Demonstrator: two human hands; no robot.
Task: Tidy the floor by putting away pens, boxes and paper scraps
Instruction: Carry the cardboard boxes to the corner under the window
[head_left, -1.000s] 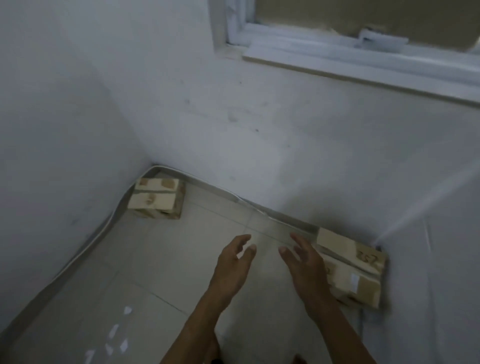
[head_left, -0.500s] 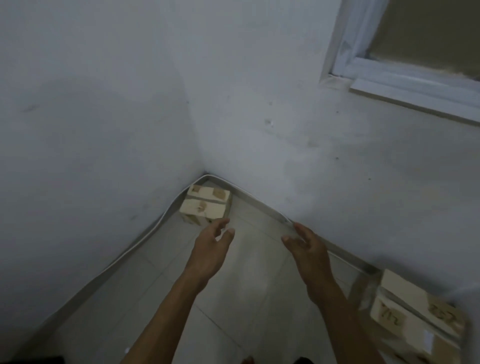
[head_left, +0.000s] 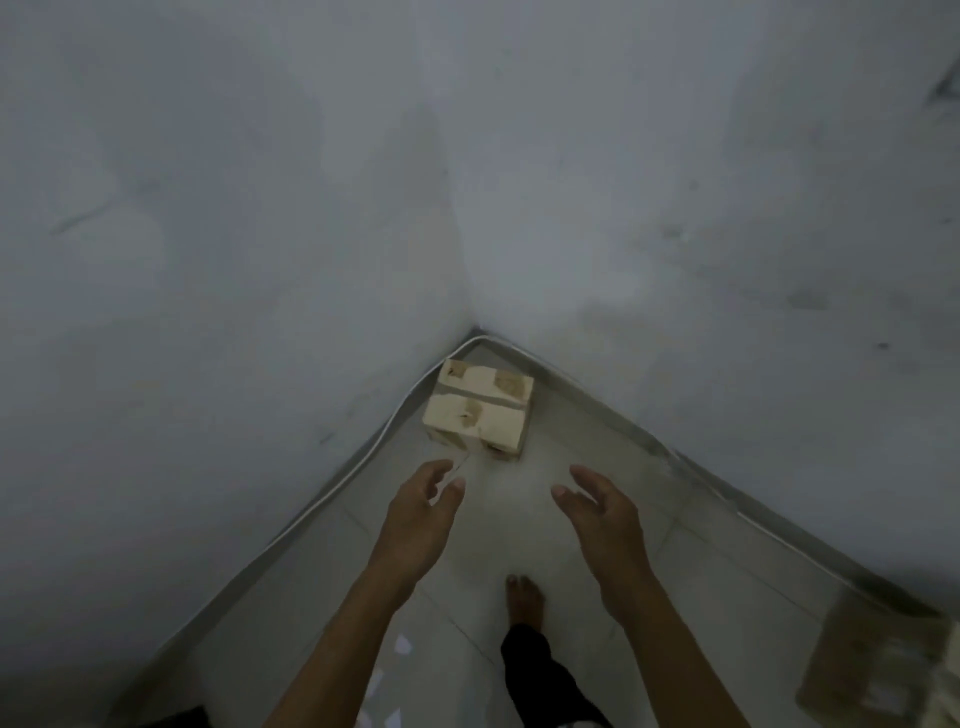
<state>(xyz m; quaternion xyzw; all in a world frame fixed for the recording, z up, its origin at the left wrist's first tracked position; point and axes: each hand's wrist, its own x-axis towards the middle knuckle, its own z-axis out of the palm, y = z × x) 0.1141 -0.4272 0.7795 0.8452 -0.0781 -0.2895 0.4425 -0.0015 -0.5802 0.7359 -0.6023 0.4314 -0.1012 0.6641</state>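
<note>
A small taped cardboard box (head_left: 480, 408) sits on the tiled floor in the corner where two white walls meet. My left hand (head_left: 421, 512) reaches toward it with fingers loosely spread, holding nothing, a short way in front of the box's near edge. My right hand (head_left: 602, 512) is held out beside it, also empty, with fingers relaxed. A second, larger cardboard box (head_left: 878, 670) lies blurred at the lower right by the wall. A few white paper scraps (head_left: 402, 646) lie on the floor between my arms.
A white cable (head_left: 332, 493) runs along the foot of both walls around the corner. My bare foot (head_left: 524, 600) stands on the tiles below my right hand. The walls close in on both sides of the corner.
The view has swung left and closer to the corner; the small box is now centred just ahead of both hands. The window has left the view and the larger box has slid to the lower right.
</note>
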